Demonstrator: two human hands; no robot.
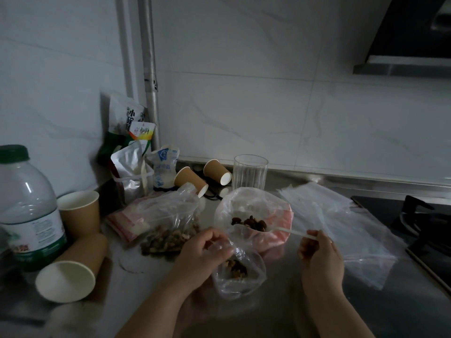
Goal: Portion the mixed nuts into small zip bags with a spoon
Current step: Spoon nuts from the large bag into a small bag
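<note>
Head view: looked down at a gray desk (280,301) in dim light. Left hand (202,252) near the front edge, fingers curled tight around the open top of a small zip bag (240,274). A few nuts (236,267) lay at the bottom of that bag. Right hand (317,250) just beside it, fingers pinched shut on the end of a white plastic spoon (275,231). Spoon stretched out toward the left, its bowl full of dark nuts, held above the small bag's mouth and in front of a bigger clear bag (253,208). More dark nuts sat inside that bigger bag, with something pink under it. Another clear bag with light brown nuts (168,230) lay to the left of the left hand, on top of a flat pack with red stripes (124,223). A pile of empty clear bags (341,223) lay flat toward the right edge, next to a black stove (419,225). Toward the back edge: a clear glass (249,172) stood up, and two brown paper cups (207,178) lay on their sides. Snack packets (131,142) leaned in the back left corner. At the left edge: a big water bottle with a green cap (26,203), one brown cup upright (79,212) and one tipped over (73,267).
</note>
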